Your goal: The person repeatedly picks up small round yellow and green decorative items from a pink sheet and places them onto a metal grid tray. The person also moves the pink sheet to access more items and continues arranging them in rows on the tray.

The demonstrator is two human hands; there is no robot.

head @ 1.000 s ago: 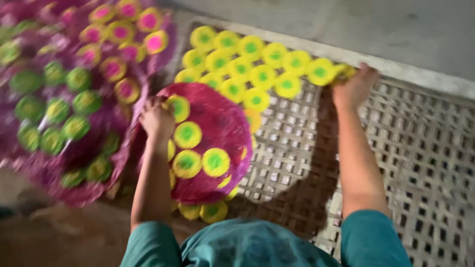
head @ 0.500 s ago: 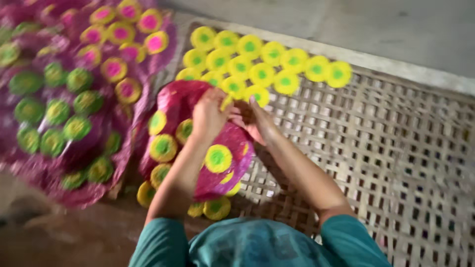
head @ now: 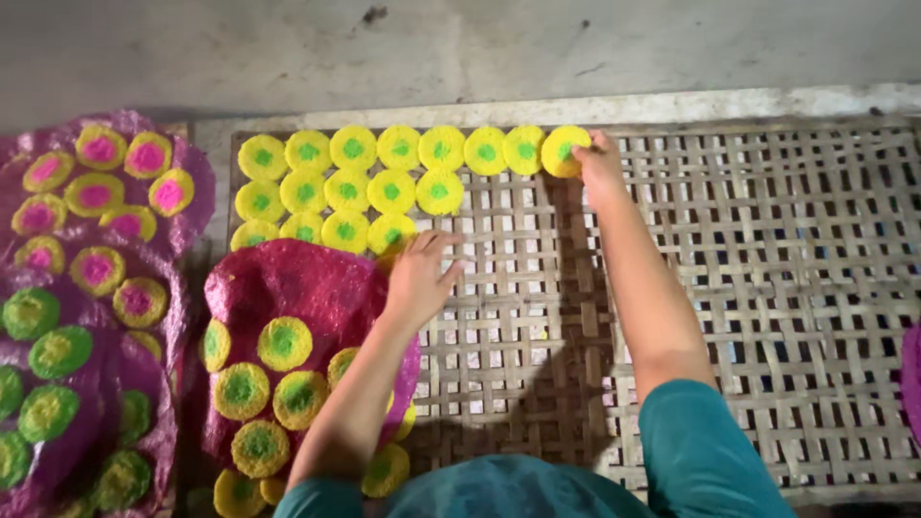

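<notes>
The person is working over a woven bamboo rack (head: 767, 288) lying on a grey concrete floor (head: 460, 48).

The right hand (head: 600, 163) is reaching to the far edge of the rack, and its fingertips are resting on a yellow disc with a green centre (head: 563, 151). That disc is sitting at the right end of the top row of yellow discs (head: 398, 149), just beside its neighbour. The fingers are curled over the disc edge; whether they are pinching it or only pressing on it cannot be told.

The left hand (head: 420, 276) is open, with the fingers spread and the palm facing down. It is hovering at the right end of the third row of yellow discs (head: 326, 230), just over the upper right edge of a magenta sheet (head: 297, 288). It is gripping nothing.

The magenta sheet is lying on the left part of the rack and is carrying further yellow-and-green discs (head: 259, 388), which are lying flat and close together. The left forearm is crossing over this sheet.

To the left of the rack, further purple sheets (head: 182, 153) are carrying discs with pink centres (head: 96, 197) at the top and darker green discs (head: 43, 355) lower down. The person is wearing teal sleeves (head: 700, 460).
</notes>
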